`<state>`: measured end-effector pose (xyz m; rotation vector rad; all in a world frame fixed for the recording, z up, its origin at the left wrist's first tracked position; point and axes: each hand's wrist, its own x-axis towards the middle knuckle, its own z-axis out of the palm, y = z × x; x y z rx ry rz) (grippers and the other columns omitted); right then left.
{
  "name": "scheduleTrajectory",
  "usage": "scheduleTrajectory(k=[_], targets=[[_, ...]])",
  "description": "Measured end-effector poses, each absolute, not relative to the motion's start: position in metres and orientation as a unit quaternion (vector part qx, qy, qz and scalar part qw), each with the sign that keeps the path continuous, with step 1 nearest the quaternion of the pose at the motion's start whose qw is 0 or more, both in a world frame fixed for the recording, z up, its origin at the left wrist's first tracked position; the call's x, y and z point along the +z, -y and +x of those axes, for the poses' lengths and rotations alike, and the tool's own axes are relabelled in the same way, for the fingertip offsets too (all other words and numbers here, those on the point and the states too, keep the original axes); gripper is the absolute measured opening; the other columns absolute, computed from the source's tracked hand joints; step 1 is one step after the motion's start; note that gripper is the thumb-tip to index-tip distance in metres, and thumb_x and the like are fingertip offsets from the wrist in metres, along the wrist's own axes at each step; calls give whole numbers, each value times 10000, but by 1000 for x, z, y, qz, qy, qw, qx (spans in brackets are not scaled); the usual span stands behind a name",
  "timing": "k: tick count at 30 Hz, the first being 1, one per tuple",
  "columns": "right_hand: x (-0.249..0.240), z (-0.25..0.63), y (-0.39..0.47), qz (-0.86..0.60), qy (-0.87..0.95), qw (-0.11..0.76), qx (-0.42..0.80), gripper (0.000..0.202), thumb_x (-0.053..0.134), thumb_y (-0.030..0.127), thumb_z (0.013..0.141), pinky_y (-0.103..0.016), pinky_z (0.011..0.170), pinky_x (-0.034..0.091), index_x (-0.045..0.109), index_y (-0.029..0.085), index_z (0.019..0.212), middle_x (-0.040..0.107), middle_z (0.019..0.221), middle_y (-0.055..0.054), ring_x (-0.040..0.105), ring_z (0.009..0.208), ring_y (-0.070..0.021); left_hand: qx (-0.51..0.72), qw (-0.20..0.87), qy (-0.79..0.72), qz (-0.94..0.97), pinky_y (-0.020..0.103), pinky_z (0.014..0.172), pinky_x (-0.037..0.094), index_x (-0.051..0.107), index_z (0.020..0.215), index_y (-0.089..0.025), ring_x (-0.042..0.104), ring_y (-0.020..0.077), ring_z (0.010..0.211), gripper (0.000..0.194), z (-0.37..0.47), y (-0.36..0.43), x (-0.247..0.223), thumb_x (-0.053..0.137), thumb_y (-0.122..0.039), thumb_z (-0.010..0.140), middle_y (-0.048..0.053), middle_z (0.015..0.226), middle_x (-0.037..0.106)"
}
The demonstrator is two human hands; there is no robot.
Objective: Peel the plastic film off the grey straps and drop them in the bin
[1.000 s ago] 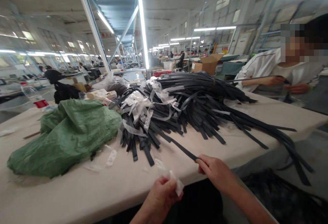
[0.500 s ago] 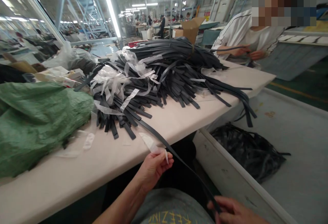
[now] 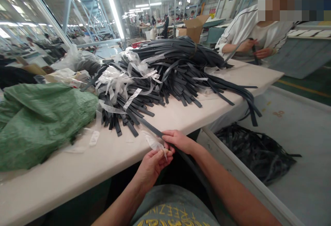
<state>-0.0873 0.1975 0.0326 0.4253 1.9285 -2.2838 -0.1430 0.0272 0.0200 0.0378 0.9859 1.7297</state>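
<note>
My left hand pinches a thin white plastic strip over the table's front edge. Close beside it, my right hand is closed around a long dark grey strap. This strap runs from the pile down past my right forearm. Ahead lies a big heap of dark straps, their cut ends pointing towards me. Crumpled clear plastic strips lie over the heap's left part. The fingertips of both hands nearly meet, and whether they touch I cannot tell.
A green woven sack covers the left of the pale table. Below right, a large white bin holds dark straps. Across the table a person in a white jacket handles a strap. An open cardboard box stands behind the heap.
My right hand has moved up along the strap from low at the right to beside my left hand. The left hand keeps its white strip. The person opposite has raised their strap.
</note>
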Motion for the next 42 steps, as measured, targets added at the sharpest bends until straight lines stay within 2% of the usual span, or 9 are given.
scheduleTrajectory(k=[4,10,17,23,26,29,34,37,42], targets=[[23,-34,-199,170,-660,66,-729,377,616,485,862,-172,484,432,618,145,1026,665,771,-5,564,496,-65,722,549,-421,24,256,759,505,690,727,-128,618,119,689,285,-145,-26,18,827,-375,686,35,737,676],[11,-9,-184,230,-686,80,-686,487,616,548,813,-170,381,249,659,120,1042,537,559,52,378,380,-44,631,531,-530,197,260,701,440,692,671,-125,558,140,635,203,-142,-23,21,691,-307,761,44,649,658],[28,-61,-170,232,-747,1,-622,203,690,334,749,-182,450,315,662,133,744,510,557,46,412,490,-67,630,532,-527,205,253,693,418,648,624,-146,540,137,630,194,-141,-18,20,722,-283,739,28,626,638],[34,-65,-168,188,-782,-51,-592,132,636,253,760,-194,524,354,635,143,688,530,594,43,453,567,-89,634,571,-504,133,240,645,418,714,720,-115,522,119,616,224,-146,-18,11,813,-309,670,37,670,632],[34,-60,-170,188,-761,-33,-620,146,628,279,788,-196,511,393,647,143,738,563,616,31,498,557,-97,628,595,-490,112,259,724,460,743,772,-95,576,139,687,295,-147,-20,5,837,-350,655,75,758,675],[33,-55,-178,186,-730,-19,-658,197,648,294,796,-189,505,434,668,151,930,607,684,26,535,549,-91,635,600,-480,87,283,789,479,748,803,-92,606,154,734,350,-146,-22,0,862,-370,626,86,795,688],[30,-65,-192,160,-644,33,-747,334,639,424,854,-172,513,459,610,152,1046,655,757,6,554,528,-66,668,585,-454,69,255,714,467,714,747,-105,558,116,655,278,-145,-28,6,857,-315,634,37,695,637],[34,-86,-194,180,-619,34,-764,446,608,493,870,-182,478,471,562,168,1171,660,701,15,560,477,-77,691,566,-447,52,237,682,459,678,691,-120,522,92,610,266,-146,-32,15,869,-283,603,5,647,602],[46,-97,-198,188,-719,16,-669,315,513,402,927,-154,388,357,624,157,1090,577,517,60,484,366,-64,743,516,-427,12,249,782,503,629,666,-133,553,84,650,348,-157,-34,25,884,-364,608,-20,662,589]])
